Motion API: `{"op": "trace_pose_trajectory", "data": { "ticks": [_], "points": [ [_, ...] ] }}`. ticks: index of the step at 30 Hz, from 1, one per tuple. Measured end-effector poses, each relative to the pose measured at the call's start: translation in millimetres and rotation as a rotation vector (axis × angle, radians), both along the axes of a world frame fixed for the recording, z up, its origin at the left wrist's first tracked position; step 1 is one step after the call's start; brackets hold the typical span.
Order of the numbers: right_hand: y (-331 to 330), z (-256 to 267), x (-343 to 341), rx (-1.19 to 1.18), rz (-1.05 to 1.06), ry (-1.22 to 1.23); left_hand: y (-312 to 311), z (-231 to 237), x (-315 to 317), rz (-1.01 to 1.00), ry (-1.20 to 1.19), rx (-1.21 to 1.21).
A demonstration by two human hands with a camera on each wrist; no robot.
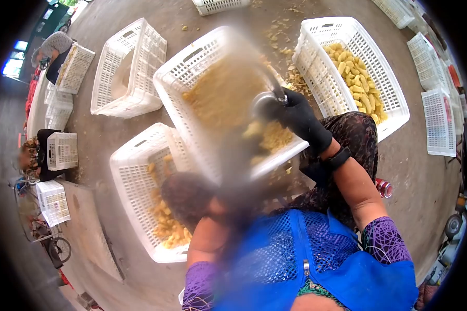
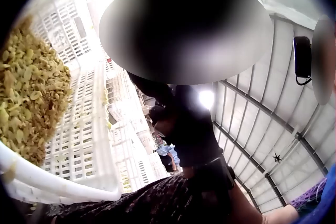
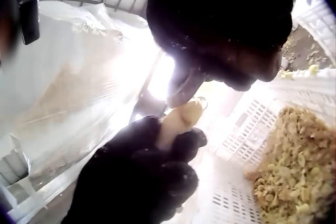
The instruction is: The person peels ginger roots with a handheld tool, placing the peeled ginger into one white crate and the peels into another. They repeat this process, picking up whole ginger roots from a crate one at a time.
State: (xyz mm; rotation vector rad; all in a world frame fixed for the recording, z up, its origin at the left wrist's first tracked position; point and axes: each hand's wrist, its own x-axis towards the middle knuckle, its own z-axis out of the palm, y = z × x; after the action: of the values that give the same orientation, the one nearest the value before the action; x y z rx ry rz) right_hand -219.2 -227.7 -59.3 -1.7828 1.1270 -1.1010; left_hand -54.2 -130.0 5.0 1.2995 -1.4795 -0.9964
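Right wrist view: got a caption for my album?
Dark-gloved left hand holds a pale piece near the right hand, a white crate of yellowish bits beyond.

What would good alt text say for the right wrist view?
A dark-gloved left hand pinches a pale, knobbly piece just below the gloved right hand. At right, a white slotted crate holds yellowish-brown scraps.

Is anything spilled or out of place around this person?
Yes: peel-like scraps litter the floor between the middle crate and the right-hand crate of yellow pieces, looking spilled. A red, can-like object beside the person's right leg also seems odd among the crates.
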Motion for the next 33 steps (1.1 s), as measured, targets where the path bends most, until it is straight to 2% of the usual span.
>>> {"op": "trace_pose_trajectory", "data": {
  "ticks": [1,2,4,5,7,8,10,11,12,13,14,15,16,17,18,19,20,21,22,23,24,25,26,28,29,30,31,32,33],
  "points": [
    [-6.0,1.6,0.3,-0.177,-0.075,-0.001,-0.7,3.1,-1.1,0.093,0.1,0.13],
    [-10.3,7.1,-10.9,-0.245,-0.079,0.027,-1.9,5.7,-0.8,0.09,0.099,0.12],
    [-3.7,53.6,-8.0,0.431,-0.253,-0.205,-3.8,8.3,1.7,0.15,0.259,0.333],
    [-1.1,47.0,-8.3,0.431,-0.253,-0.201,-2.5,7.5,2.1,0.15,0.263,0.334],
    [1.8,36.2,-7.0,0.206,-0.041,-0.122,1.5,4.2,-0.1,0.06,-0.209,-0.312],
    [4.6,33.6,-7.9,0.206,-0.038,-0.121,0.4,1.7,-1.2,0.063,-0.209,-0.311],
    [12.1,47.1,-1.2,0.523,-0.032,-0.25,-5.2,-8.2,-4.6,0.119,-0.271,-0.33],
    [8.9,28.8,-4.9,0.096,0.144,-0.136,-6.3,-8.9,-0.9,0.113,-0.238,-0.247],
    [18.4,47.8,1.3,0.05,0.2,-0.188,-0.6,-15.5,0.8,0.099,-0.159,-0.097],
    [21.8,-0.4,-3.9,0.609,0.15,-0.598,1.3,-27.3,3.4,0.105,-0.003,0.037],
    [20.5,22.6,7.6,0.691,0.058,-0.501,4.2,-43.3,-0.4,0.12,0.262,0.175],
    [20.7,44.0,10.4,0.665,0.073,-0.489,1.2,-54.1,-1.3,0.154,0.534,0.3],
    [16.1,41.6,7.9,0.521,0.059,-0.252,0.0,-69.1,-1.1,0.202,0.715,0.379],
    [11.3,35.6,8.8,0.319,-0.009,-0.224,-3.7,-60.9,1.9,0.176,0.607,0.353],
    [-12.8,-13.5,0.4,-0.299,-0.121,0.07,-3.5,-48.9,1.8,0.155,0.5,0.34],
    [-11.4,10.3,-2.7,0.073,-0.191,-0.065,-2.7,-37.8,-3.6,0.192,0.404,0.313],
    [-6.1,35.1,-5.5,0.449,-0.258,-0.201,-3.0,-37.9,1.6,0.15,-0.038,0.174],
    [-4.3,38.8,-6.3,0.439,-0.253,-0.206,-5.6,-30.7,3.1,0.139,0.109,0.278],
    [0.8,38.4,-10.7,0.331,-0.126,-0.122,-5.6,-24.7,1.7,0.132,0.266,0.388],
    [4.4,40.7,-15.0,0.226,0.003,-0.032,-5.5,-25.1,0.8,0.143,0.279,0.386],
    [8.8,50.2,-10.8,0.226,0.011,-0.024,-5.7,-27.0,1.5,0.139,0.46,0.38],
    [14.9,62.9,-0.3,0.495,-0.05,-0.224,-6.5,-29.9,3.0,0.128,0.633,0.372],
    [19.8,72.3,6.8,0.763,-0.114,-0.428,-8.9,-39.0,3.7,0.128,0.632,0.373],
    [19.1,70.5,6.8,0.801,-0.076,-0.457,-13.4,-58.5,2.8,0.06,0.785,0.448],
    [14.3,54.8,4.6,0.548,0.006,-0.184,-12.9,-64.4,1.7,0.063,0.785,0.459],
    [11.0,35.1,3.4,0.302,0.088,0.087,-12.9,-65.2,-0.6,0.025,0.68,0.347],
    [9.0,22.9,9.0,0.371,0.047,0.069,-10.1,-65.5,-3.1,-0.012,0.576,0.251],
    [9.7,12.9,2.8,0.428,0.104,-0.015,-9.6,-68.3,-1.2,-0.026,0.492,0.287],
    [13.1,36.0,5.1,0.295,0.173,0.164,-12.8,-40.0,-1.0,-0.053,0.926,0.474]
  ]
}}
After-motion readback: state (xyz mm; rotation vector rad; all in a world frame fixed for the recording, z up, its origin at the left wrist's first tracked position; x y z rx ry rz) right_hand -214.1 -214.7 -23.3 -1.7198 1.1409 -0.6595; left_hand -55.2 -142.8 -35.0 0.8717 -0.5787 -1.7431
